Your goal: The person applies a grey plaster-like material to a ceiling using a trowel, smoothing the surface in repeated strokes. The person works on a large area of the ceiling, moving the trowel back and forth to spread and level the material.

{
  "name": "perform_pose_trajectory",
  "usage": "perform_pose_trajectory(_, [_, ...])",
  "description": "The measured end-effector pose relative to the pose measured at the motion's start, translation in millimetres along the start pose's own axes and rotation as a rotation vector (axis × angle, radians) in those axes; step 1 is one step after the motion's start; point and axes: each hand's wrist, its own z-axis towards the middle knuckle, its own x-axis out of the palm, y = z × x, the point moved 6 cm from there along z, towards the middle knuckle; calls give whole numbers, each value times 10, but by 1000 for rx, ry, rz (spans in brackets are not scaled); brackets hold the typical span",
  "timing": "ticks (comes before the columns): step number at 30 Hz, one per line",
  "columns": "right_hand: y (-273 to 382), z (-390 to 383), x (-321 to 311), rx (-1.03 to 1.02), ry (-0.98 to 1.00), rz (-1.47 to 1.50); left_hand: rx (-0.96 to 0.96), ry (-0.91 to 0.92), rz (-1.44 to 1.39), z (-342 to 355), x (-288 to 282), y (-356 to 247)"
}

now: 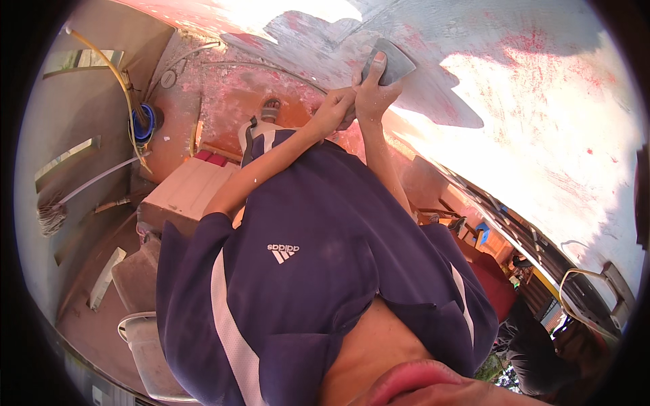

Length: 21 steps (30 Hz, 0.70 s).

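My right hand (pixel 376 95) is closed around a flat, dark grey scraper (pixel 398 64), with the thumb pressed along its face. The scraper lies over or against a large pale panel (pixel 467 40) marked with pink-red patches and grey smears; whether it touches the panel I cannot tell. Close beside it, my left hand (pixel 333 111) is closed next to the right wrist. A dark grey bit (pixel 348 120) shows at its fingers, but what it is stays hidden.
Below on the orange, dust-spotted floor is a sandalled foot (pixel 271 109). At left are a blue container (pixel 142 125), a yellow hose (pixel 108 61), a pale box (pixel 193 186) and a grey chair (pixel 152 352). A metal handle (pixel 589 291) and assorted items line the lower right.
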Motion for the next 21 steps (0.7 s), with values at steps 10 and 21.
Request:
perform_pose_trajectory(10, [-29, 37, -90, -97, -3, -17, 36, 21, -8, 38, 42, 75])
perform_pose_trajectory(21, [860, 62, 426, -624, 317, -558, 174, -77, -184, 222, 110, -391])
